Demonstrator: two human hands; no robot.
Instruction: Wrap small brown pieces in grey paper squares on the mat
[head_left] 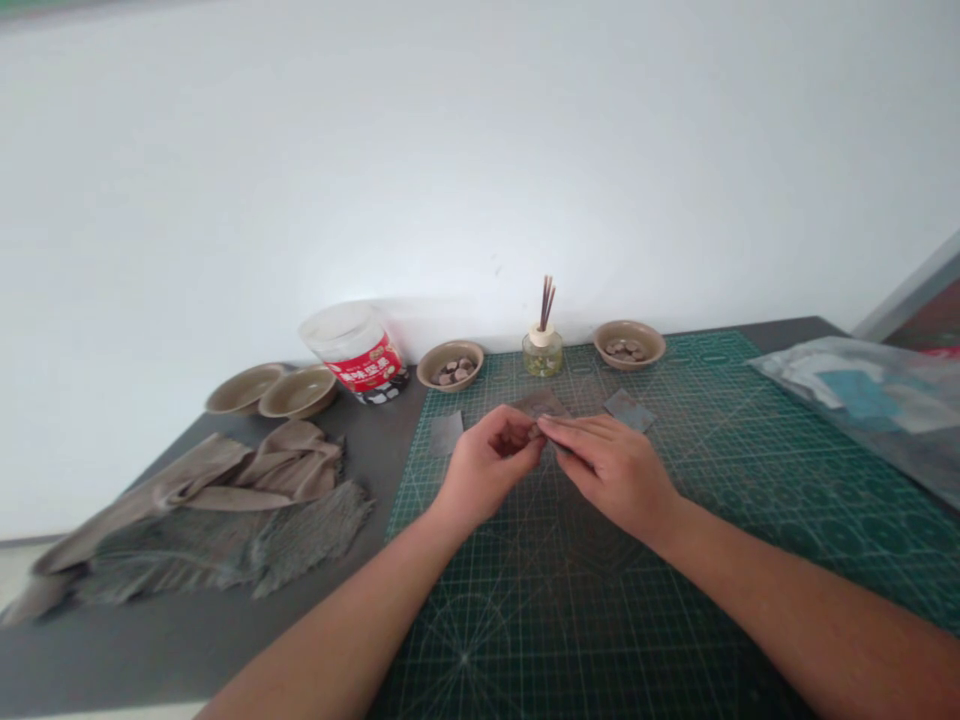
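My left hand (493, 462) is closed, pinching a small brown piece (535, 432) between thumb and fingertips. Against that same piece press the fingertips of my right hand (619, 468), whose fingers lie together over the thumb. A thin dark edge shows between the right thumb and fingers, too small to name. Just behind the hands is a brownish flat sheet (541, 402), partly covered by them. One grey rectangular sheet (448, 433) lies left of my left hand, and another grey sheet (631, 410) lies beyond my right hand. All rest on the green cutting mat (480, 610).
Along the wall stand a bowl of brown pieces (451, 367), a reed diffuser (542, 352) and a second such bowl (628, 346). To the left are a red-labelled tub (360, 355), two brown bowls (298, 393) and crumpled cloths (225, 520). A clear plastic bag (862, 390) lies at right.
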